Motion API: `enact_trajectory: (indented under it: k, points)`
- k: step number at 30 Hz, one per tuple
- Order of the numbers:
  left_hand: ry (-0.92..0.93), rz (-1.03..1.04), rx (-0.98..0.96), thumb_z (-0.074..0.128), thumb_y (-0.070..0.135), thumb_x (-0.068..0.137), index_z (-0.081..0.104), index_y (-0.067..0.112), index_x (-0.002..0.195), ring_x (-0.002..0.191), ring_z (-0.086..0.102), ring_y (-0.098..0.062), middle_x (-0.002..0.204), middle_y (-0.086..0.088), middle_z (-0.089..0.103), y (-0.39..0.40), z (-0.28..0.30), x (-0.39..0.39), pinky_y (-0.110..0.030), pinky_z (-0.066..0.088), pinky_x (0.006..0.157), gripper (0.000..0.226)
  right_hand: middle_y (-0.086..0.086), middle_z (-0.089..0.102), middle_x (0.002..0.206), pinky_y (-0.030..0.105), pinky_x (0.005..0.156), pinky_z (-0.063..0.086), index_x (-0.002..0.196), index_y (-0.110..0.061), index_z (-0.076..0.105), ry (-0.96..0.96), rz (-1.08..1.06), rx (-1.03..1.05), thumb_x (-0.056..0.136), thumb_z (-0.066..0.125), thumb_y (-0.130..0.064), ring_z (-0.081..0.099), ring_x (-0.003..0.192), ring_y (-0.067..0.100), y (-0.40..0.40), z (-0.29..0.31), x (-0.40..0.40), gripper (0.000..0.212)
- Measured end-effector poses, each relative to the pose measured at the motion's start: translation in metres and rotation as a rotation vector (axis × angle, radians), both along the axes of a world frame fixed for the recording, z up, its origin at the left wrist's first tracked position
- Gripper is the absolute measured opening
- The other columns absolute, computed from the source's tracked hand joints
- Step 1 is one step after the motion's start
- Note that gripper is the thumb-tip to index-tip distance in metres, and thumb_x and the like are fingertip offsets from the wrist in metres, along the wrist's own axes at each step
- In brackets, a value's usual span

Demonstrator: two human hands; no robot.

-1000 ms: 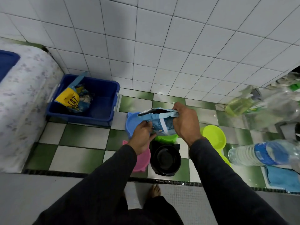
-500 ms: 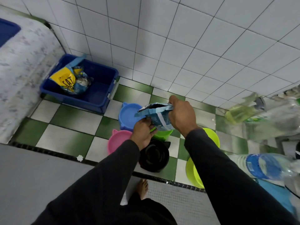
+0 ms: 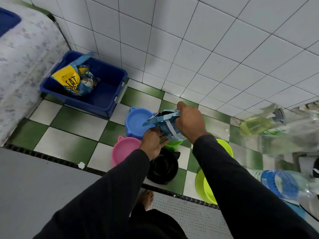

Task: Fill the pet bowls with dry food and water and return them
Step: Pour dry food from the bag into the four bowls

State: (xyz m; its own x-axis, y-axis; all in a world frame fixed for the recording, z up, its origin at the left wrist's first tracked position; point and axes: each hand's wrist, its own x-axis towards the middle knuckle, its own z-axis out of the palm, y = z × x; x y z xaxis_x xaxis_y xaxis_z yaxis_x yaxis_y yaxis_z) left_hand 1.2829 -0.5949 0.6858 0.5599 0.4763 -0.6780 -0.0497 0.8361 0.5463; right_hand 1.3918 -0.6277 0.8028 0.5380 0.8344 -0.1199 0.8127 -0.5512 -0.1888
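While both hands hold a blue food pouch (image 3: 168, 125) over the bowls, its torn mouth gapes open toward the left

Gripping the pouch near its top edge, the right hand (image 3: 189, 123) has its fingers curled round the far side, and the left hand (image 3: 152, 141) supports the pouch from below with fingers bent against its lower part. Under the pouch, a blue bowl (image 3: 136, 122) with small ears sits on the green-and-white checkered floor (image 3: 72, 130), a pink bowl (image 3: 123, 150) just beside it, a black bowl (image 3: 163, 167) near the pink one, and a green bowl (image 3: 172, 145) mostly hidden behind the hands. Two lime bowls (image 3: 224, 149) lie to the right, partly behind the right sleeve. By the wall a blue bin (image 3: 107, 102) holds a yellow cat-food bag (image 3: 72, 80). At the right edge a water bottle (image 3: 284, 184) shows blurred
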Motion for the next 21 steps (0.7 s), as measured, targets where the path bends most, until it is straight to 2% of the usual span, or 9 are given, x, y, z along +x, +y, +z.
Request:
enact_trajectory:
  k: [4,7,9,12,18,21]
  points:
    - [0.008,-0.006,-0.014,0.038,0.020,0.108,0.060,0.016,0.136,0.116,0.066,-0.028,0.127,-0.008,0.072,0.004,0.000,0.000,-0.038,0.054,0.088,0.036,0.020,0.065,0.087,0.042,0.062,0.049,0.105,-0.007,0.054,-0.012,0.007,-0.021,0.087,0.054,-0.012,0.057,0.074,0.039,0.007,0.000,-0.004,0.018]
    - [0.023,0.013,-0.045,0.040,0.021,0.107,0.061,0.014,0.136,0.110,0.067,-0.027,0.129,-0.011,0.071,0.006,-0.002,0.000,-0.036,0.055,0.083,0.036,0.018,0.061,0.084,0.037,0.059,0.041,0.108,-0.006,0.055,-0.013,0.014,-0.041,0.089,0.055,-0.013,0.053,0.071,0.037,0.011,-0.001,-0.006,0.020]
    - [0.008,0.031,-0.073,0.042,0.021,0.107,0.061,0.013,0.136,0.118,0.065,-0.031,0.129,-0.013,0.070,0.008,-0.005,0.000,-0.041,0.058,0.091,0.035,0.015,0.057,0.082,0.035,0.059,0.034,0.108,-0.007,0.055,-0.022,0.014,-0.059,0.090,0.055,-0.014,0.046,0.069,0.033,0.015,0.000,-0.009,0.020]
    - [-0.016,0.046,-0.112,0.042,0.023,0.109,0.061,0.013,0.136,0.122,0.063,-0.033,0.130,-0.013,0.069,0.008,-0.007,0.000,-0.047,0.053,0.102,0.034,0.016,0.062,0.087,0.034,0.059,0.034,0.108,-0.008,0.055,-0.043,0.016,-0.060,0.091,0.055,-0.015,0.045,0.068,0.031,0.020,0.001,-0.013,0.019]
    - [-0.044,0.055,-0.160,0.042,0.021,0.110,0.065,0.014,0.124,0.112,0.065,-0.033,0.123,-0.016,0.071,0.008,-0.007,0.002,-0.052,0.052,0.105,0.027,0.019,0.065,0.096,0.034,0.063,0.034,0.112,-0.007,0.055,-0.042,0.021,-0.083,0.092,0.056,-0.017,0.043,0.073,0.030,0.026,0.005,-0.019,0.022]
    - [-0.051,0.059,-0.178,0.041,0.020,0.110,0.064,0.012,0.125,0.117,0.064,-0.035,0.128,-0.017,0.069,0.009,-0.006,0.001,-0.052,0.052,0.105,0.028,0.018,0.066,0.099,0.035,0.063,0.033,0.112,-0.007,0.055,-0.050,0.020,-0.100,0.093,0.057,-0.020,0.042,0.074,0.029,0.027,0.006,-0.022,0.023]
